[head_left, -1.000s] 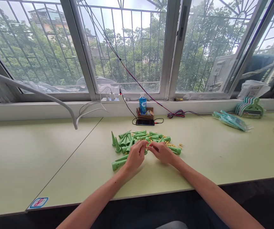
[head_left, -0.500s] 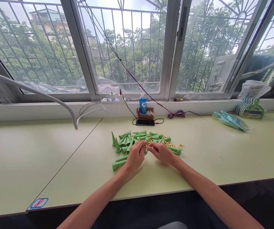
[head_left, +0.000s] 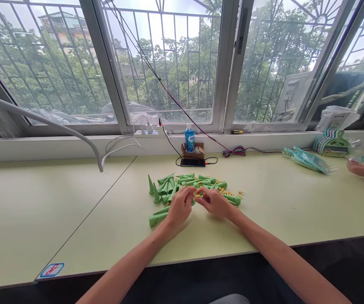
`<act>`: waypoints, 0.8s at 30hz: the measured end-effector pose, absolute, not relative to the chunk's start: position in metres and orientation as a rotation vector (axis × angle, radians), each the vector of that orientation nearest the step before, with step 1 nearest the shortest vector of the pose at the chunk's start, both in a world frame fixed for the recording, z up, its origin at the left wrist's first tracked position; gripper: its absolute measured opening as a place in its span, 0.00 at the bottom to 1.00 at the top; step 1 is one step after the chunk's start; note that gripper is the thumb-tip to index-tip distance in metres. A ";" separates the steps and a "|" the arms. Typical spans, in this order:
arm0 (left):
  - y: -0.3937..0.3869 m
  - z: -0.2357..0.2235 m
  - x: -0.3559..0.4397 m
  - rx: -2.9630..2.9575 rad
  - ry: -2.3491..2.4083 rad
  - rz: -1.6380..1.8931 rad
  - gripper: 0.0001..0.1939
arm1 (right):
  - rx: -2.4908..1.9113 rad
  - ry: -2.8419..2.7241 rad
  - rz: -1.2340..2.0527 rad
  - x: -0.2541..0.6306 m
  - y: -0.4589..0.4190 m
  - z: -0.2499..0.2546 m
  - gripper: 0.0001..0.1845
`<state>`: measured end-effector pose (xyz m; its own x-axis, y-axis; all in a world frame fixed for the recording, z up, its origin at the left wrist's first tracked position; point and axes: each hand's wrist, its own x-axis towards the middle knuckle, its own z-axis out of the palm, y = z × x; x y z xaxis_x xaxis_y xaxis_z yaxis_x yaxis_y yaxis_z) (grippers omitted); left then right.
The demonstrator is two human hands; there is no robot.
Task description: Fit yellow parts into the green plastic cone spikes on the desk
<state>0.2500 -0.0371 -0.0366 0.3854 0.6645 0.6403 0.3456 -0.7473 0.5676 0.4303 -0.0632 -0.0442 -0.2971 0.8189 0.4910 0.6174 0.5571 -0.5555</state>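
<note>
My left hand [head_left: 182, 204] is closed with its fingertips curled over a green plastic spike, mostly hidden, its end [head_left: 193, 202] showing beneath the fingers. Close beside it, my right hand [head_left: 214, 202] pinches a small yellow plastic piece [head_left: 197, 196] between thumb and forefinger. Both sets of fingertips nearly meet. Behind and around the hands lies a pile of hollow green cone-shaped spikes [head_left: 171, 185], with small yellow pieces [head_left: 228, 192] scattered at its right. A green spike with a ribbed cap [head_left: 157, 219] lies left of my left wrist.
Behind the pile are a phone [head_left: 193, 163] on a cable, a small cardboard box [head_left: 200, 150] and a blue bottle [head_left: 190, 139]. At the right are bagged teal items [head_left: 308, 160], a stack of green pieces [head_left: 334, 143] and another person's hand [head_left: 362, 169]. A white tube [head_left: 83, 137] hangs at left.
My right fingertips have shifted slightly, so the yellow piece shows more clearly. My left hand stays put. At far right, the other person's hand has moved inward with a bagged teal item.
</note>
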 end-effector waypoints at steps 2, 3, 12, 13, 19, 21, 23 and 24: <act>-0.037 -0.037 0.250 2.312 0.883 1.302 0.12 | -1.138 -2.032 0.350 0.430 -0.064 -0.044 0.09; -0.037 -0.037 0.250 2.313 0.882 1.300 0.12 | -1.136 -2.035 0.345 0.430 -0.064 -0.044 0.09; -0.038 -0.036 0.250 2.319 0.867 1.252 0.12 | -1.147 -2.044 0.259 0.430 -0.058 -0.048 0.19; -0.039 -0.036 0.250 2.321 0.862 1.247 0.12 | -1.147 -2.049 0.256 0.430 -0.057 -0.048 0.21; -0.038 -0.036 0.249 2.321 0.859 1.259 0.12 | -1.183 -2.030 0.318 0.431 -0.061 -0.045 0.16; -0.038 -0.036 0.250 2.318 0.865 1.266 0.11 | -1.175 -2.019 0.365 0.431 -0.064 -0.043 0.10; -0.038 -0.035 0.250 2.318 0.862 1.270 0.11 | -1.153 -2.022 0.399 0.430 -0.066 -0.041 0.08; -0.038 -0.035 0.250 2.319 0.859 1.271 0.11 | -1.146 -2.022 0.408 0.430 -0.066 -0.041 0.08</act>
